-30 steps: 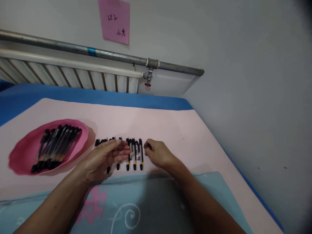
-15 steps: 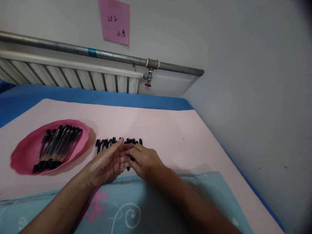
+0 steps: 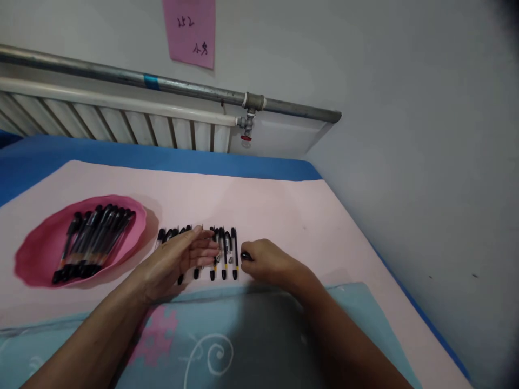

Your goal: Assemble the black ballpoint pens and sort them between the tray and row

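Observation:
My right hand [image 3: 270, 263] is closed in a pinch just right of the row, with a black pen cap [image 3: 246, 256] showing between its fingers; anything further inside the fist is hidden. My left hand [image 3: 188, 256] is open, palm facing right, fingers stretched over the middle of the row and hiding part of it. Beneath and around it lie pen parts in a row: black-tipped pen refills [image 3: 235, 259], black caps [image 3: 228, 241] and small silvery tips [image 3: 231, 260]. I cannot tell whether the left fingers touch them.
To the left stands a pink scalloped dish [image 3: 34, 256] holding several black pens [image 3: 95, 237]. A light-blue patterned cloth [image 3: 194, 335] covers the near side of the pink tabletop [image 3: 284, 216]. Behind are a radiator [image 3: 133, 127] and a metal pipe [image 3: 194, 93]; a wall rises at right.
My right hand has moved right, away from my left hand, carrying the black cap. More of the laid-out refills and small parts now show. My left hand stays nearly in place.

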Motion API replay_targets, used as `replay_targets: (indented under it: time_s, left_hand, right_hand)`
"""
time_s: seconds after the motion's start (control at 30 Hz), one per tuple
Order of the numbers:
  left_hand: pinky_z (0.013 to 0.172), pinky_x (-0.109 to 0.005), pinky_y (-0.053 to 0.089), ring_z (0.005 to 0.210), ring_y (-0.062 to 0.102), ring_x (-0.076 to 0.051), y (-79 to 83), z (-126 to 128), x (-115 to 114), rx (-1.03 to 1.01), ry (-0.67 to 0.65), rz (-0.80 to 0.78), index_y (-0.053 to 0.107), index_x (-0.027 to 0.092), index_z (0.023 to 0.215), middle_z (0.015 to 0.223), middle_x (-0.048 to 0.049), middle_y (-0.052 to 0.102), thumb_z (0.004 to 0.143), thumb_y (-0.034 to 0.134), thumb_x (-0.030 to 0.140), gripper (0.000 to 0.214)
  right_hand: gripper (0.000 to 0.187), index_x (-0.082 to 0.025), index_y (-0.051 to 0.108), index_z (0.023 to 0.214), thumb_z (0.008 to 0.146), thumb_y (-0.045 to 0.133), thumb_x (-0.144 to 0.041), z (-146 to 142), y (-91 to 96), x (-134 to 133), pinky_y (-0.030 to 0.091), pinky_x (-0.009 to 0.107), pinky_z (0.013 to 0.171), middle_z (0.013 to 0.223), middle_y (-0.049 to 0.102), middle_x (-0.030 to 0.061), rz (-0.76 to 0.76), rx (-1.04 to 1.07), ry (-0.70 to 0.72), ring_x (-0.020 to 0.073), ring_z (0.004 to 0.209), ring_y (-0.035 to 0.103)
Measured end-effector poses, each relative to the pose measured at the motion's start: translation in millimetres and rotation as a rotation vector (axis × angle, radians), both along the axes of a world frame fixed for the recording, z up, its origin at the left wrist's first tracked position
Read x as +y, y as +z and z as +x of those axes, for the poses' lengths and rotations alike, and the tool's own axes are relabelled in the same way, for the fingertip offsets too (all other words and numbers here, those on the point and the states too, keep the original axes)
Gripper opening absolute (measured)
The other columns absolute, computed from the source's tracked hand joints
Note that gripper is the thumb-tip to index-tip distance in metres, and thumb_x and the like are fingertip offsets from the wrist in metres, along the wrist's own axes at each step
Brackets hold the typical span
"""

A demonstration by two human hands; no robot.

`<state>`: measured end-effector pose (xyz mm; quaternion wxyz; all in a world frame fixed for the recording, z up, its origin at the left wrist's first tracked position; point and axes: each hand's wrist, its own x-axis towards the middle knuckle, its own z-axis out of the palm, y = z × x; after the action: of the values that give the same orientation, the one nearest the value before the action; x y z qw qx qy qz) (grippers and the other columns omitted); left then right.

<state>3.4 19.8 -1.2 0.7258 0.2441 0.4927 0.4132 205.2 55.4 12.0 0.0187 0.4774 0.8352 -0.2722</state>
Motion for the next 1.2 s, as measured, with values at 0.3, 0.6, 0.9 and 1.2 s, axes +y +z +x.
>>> replay_targets:
  time_s: [0.3, 0.6, 0.9, 1.2]
  left_hand:
    - [0.081, -0.037, 0.049, 0.087, 0.063, -0.023, -1.1, 0.1, -1.2, 0.033, -0.004, 0.049, 0.057, 0.012, 0.105, 0.101, -0.0165, 0.064, 0.076, 0.055, 0.041, 0.041]
    - [0.078, -0.035, 0.05, 0.082, 0.064, -0.021, 2.2, 0.9, -1.1, 0.078, 0.024, 0.029, 0.058, 0.011, 0.104, 0.097, -0.0161, 0.065, 0.076, 0.056, 0.041, 0.042]
    - [0.079, -0.037, 0.049, 0.081, 0.063, -0.022, -2.1, -2.0, -0.5, 0.099, -0.002, 0.063, 0.057, 0.011, 0.104, 0.095, -0.0149, 0.064, 0.075, 0.055, 0.044, 0.043]
    - [0.079, -0.037, 0.047, 0.079, 0.062, -0.02, -2.2, -1.1, -1.1, 0.102, 0.003, 0.063, 0.058, 0.01, 0.104, 0.093, -0.0144, 0.065, 0.075, 0.055, 0.042, 0.043]
  right_hand:
    - [0.013, -0.015, 0.06, 0.075, 0.073, 0.051, -0.024, 0.5, -3.4, 4.2, 0.031, 0.021, 0.052, 0.074, 0.063, 0.0052, -0.083, 0.069, -0.043, 0.0127, 0.061, 0.051]
    - [0.02, -0.013, 0.058, 0.092, 0.077, 0.044, -0.014, 1.7, -16.4, 12.6, 0.034, 0.025, 0.066, 0.088, 0.061, 0.009, 0.198, 0.014, -0.215, 0.0157, 0.077, 0.052]
    - [0.012, -0.016, 0.059, 0.076, 0.077, 0.047, -0.017, 2.6, -20.8, 14.4, 0.03, 0.025, 0.061, 0.079, 0.06, 0.0069, 0.222, 0.001, -0.212, 0.0152, 0.071, 0.05]
    - [0.01, -0.016, 0.057, 0.081, 0.078, 0.048, -0.019, -6.6, -28.9, 18.9, 0.031, 0.022, 0.056, 0.075, 0.063, 0.004, 0.188, 0.128, -0.302, 0.0122, 0.064, 0.052]
